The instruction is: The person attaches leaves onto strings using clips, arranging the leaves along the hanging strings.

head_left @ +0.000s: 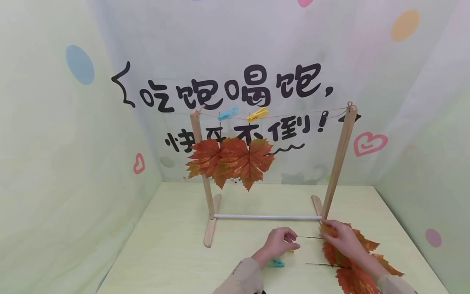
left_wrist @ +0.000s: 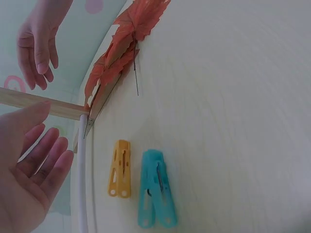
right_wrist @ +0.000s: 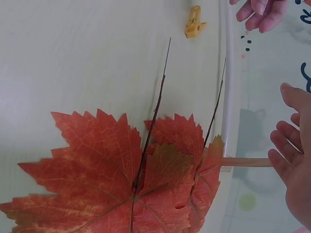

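Note:
Two orange-red artificial maple leaves lie on the table at the right, a nearer leaf (right_wrist: 92, 174) and a farther leaf (right_wrist: 206, 182), their thin dark stems pointing left. My right hand (head_left: 345, 241) hovers over them, fingers loosely bent, holding nothing. To its left, my left hand (head_left: 280, 241) is above the table, also with nothing in its relaxed fingers. Below the left hand are a yellow clothespin (left_wrist: 120, 170) and a teal clothespin (left_wrist: 157, 189), partly hidden by that hand in the head view.
A wooden stand with a left post (head_left: 207, 192), right post (head_left: 339, 163) and white bottom rod (head_left: 268, 217) carries a string. From it hang two maple leaves (head_left: 249, 161), clipped by a blue clothespin (head_left: 227, 114) and a yellow clothespin (head_left: 258, 114). Printed cloth walls surround the table.

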Demonstrator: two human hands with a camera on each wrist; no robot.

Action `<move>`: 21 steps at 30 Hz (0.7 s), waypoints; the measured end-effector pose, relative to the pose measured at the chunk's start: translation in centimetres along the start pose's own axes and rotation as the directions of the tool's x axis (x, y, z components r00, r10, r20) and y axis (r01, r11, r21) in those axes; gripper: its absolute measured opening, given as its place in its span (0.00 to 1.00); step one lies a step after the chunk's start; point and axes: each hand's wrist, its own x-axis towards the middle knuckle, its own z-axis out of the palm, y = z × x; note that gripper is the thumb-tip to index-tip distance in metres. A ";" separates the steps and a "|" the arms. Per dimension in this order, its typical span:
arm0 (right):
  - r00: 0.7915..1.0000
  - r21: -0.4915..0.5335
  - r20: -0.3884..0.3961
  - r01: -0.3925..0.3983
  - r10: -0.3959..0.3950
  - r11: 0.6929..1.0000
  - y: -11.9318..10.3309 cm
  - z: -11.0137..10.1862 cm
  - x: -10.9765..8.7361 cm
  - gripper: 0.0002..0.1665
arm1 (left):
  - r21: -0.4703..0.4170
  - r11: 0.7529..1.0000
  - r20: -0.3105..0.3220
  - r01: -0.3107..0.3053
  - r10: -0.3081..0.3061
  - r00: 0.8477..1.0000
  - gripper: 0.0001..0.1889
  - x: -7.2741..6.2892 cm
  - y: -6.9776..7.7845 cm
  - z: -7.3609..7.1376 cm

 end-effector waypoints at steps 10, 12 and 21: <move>0.998 -0.003 -0.014 0.063 -0.063 0.998 1.1 0.0 -1.0 0.25 | 0.011 1.000 0.018 0.019 -0.019 1.000 0.12 -0.2 -0.2 2.7; 0.998 0.008 -0.016 0.065 -0.064 0.998 1.4 0.0 -1.2 0.25 | 0.015 1.000 0.021 0.015 -0.016 1.000 0.12 -0.3 -0.2 3.3; 0.998 0.038 -0.026 0.054 -0.053 0.998 1.7 -0.3 -1.4 0.26 | 0.056 0.993 0.037 0.107 -0.109 0.993 0.12 0.3 0.4 6.0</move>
